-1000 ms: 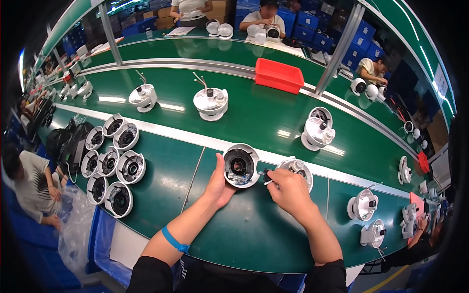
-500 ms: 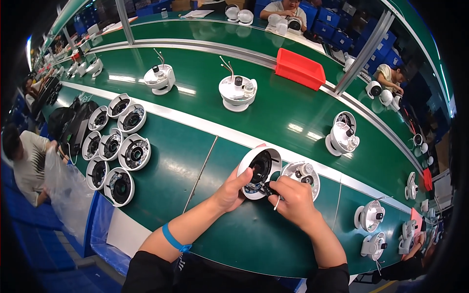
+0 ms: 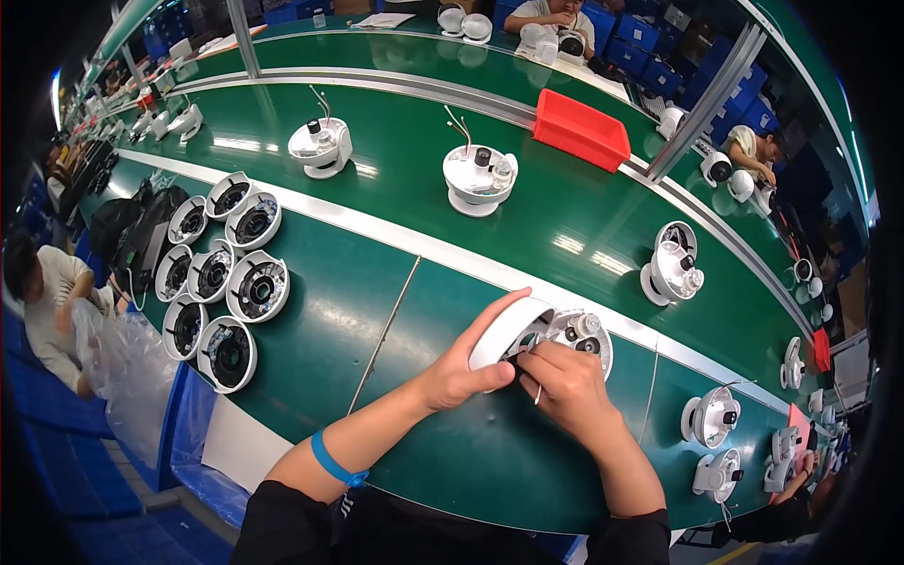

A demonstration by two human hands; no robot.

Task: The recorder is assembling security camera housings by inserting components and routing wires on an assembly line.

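My left hand is wrapped round a white round camera housing, held tilted above the green bench with its open side turned to the right. Fingers bent in a pinch, my right hand is at the housing's opening; what it pinches is hidden, though a short white wire end sticks out below the fingers. Just behind that hand stands a white camera base with a clear round part on top, close beside the housing and partly covered by my fingers.
Several white housings with black insides stand grouped on the left of the bench. White camera assemblies ride on the green belt beyond, near a red bin. More assemblies lie at right. Co-workers sit around; one handles a plastic bag.
My left hand has turned the housing, so its inside now faces the right hand and mostly disappears from view. The assemblies on the belt have shifted to the right.
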